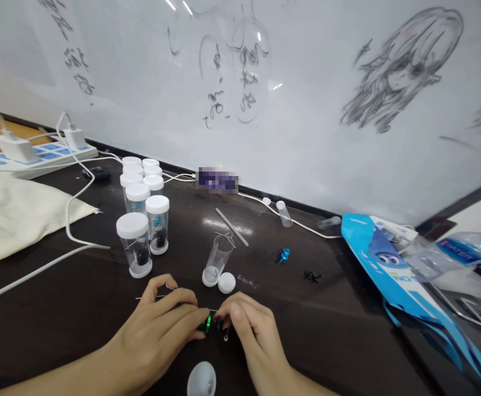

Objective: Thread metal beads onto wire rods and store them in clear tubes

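Observation:
My left hand point(168, 324) is closed around a small dark cylindrical part with a shiny green ring point(208, 323). Thin metal wires stick out by its fingers. Close beside it, my right hand point(253, 330) pinches a small dark piece point(219, 323) at the ring's right side; a thin wire with a looped end point(225, 337) hangs there. Fingers partly hide both pieces, so I cannot tell whether they are joined. Just beyond the hands, a clear open tube point(219, 254) stands tilted in view with thin wires at its mouth, and a white cap point(226, 282) lies beside it.
Several white-lidded clear jars point(132, 226) stand at left. A white cup-like piece point(201, 379) is nearest me. Further right are a blue metallic part point(284, 255), black bits point(313, 275) and a blue bag point(366, 247). A white cable point(38, 269) crosses the left side.

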Demonstrator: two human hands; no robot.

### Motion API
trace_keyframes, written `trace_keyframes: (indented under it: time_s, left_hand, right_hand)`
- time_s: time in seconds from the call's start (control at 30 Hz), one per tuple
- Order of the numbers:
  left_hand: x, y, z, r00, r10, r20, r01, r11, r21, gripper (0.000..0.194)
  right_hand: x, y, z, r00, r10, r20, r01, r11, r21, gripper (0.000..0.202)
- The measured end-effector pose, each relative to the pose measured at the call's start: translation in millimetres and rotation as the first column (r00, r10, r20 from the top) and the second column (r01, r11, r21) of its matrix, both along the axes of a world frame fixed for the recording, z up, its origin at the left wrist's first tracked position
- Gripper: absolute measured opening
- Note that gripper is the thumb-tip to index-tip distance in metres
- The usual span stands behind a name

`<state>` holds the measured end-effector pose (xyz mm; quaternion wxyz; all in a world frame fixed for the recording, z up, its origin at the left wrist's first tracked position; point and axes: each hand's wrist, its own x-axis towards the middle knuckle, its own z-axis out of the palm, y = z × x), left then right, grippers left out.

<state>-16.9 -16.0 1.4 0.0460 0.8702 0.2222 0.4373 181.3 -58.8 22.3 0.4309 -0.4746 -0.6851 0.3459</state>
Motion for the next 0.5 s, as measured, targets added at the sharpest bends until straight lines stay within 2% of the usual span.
trace_keyframes:
  time_s: [0.5]
  left_hand:
    - [0.2,1.1,1.4,1.000,-0.008,0.003,0.008,1.000,0.030,0.013]
  right_hand:
    - [0.4,-0.2,0.3,1.000,-0.005,-0.004,0.006,1.000,0.003,0.036]
